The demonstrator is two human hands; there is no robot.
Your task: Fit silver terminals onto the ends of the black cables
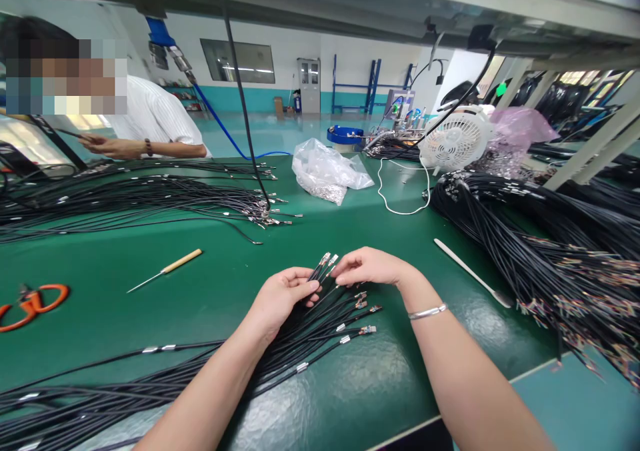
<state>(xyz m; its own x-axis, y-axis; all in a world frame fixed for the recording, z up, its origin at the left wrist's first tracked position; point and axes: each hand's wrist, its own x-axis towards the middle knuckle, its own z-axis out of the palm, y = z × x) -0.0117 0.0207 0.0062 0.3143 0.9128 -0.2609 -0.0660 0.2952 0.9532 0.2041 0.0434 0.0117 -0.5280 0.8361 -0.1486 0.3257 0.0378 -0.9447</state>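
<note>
Several black cables with small metal-and-clear connector ends [327,260] are gripped in my left hand [290,291], thumb on top, ends pointing up and away. Close beside them, the fingertips of my right hand [363,268] pinch together at a cable end; what exactly sits between them is too small to make out. Under and in front of my hands lies a bundle of black cables [280,344], running off to the lower left. Its connector ends [367,330] fan out to the right, some cables carrying silvery sleeves.
An awl [170,268] and orange-handled pliers [35,304] lie left. More black cables [150,191] stretch across the back, near a co-worker [160,118]. A clear plastic bag [327,171], a white fan [455,138], a pale stick tool [470,271] and thick cable bundles [530,238] sit rightward.
</note>
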